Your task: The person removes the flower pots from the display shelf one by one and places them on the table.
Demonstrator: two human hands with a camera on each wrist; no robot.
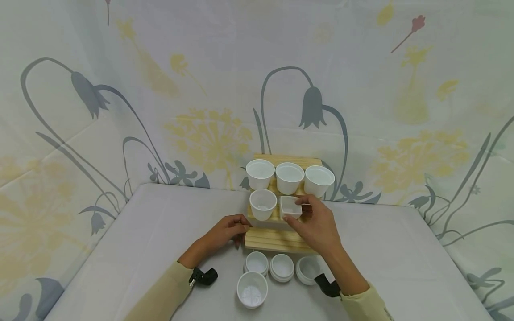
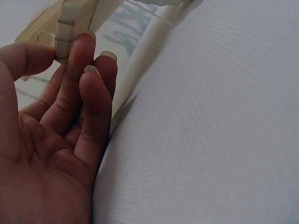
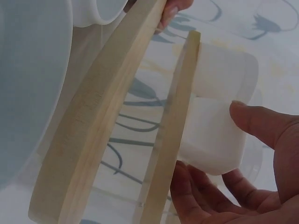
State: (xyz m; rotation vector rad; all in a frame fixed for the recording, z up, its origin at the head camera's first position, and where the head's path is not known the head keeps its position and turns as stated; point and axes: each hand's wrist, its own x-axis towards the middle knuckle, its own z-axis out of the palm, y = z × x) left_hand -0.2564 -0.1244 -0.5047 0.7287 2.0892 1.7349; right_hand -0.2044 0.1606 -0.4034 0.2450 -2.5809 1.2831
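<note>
A wooden tiered display rack (image 1: 277, 240) stands on the table. On its middle tier my right hand (image 1: 319, 225) holds a square white cup (image 1: 290, 209) between thumb and fingers; in the right wrist view the cup's base (image 3: 212, 135) meets the board. Beside it stands a round white cup (image 1: 263, 206). Farther back, the top tier carries three round white cups (image 1: 289, 178). My left hand (image 1: 225, 232) pinches the left end of the lowest board (image 2: 66, 30) between thumb and forefinger, the other fingers loosely bent.
In front of the rack, several small white cups stand on the table: two narrow ones (image 1: 256, 264) (image 1: 282, 269), a wider one (image 1: 308, 270) near the right wrist, and a tall one (image 1: 251, 290). A flower-print cloth (image 1: 225, 89) hangs behind the white-covered table (image 1: 160, 223).
</note>
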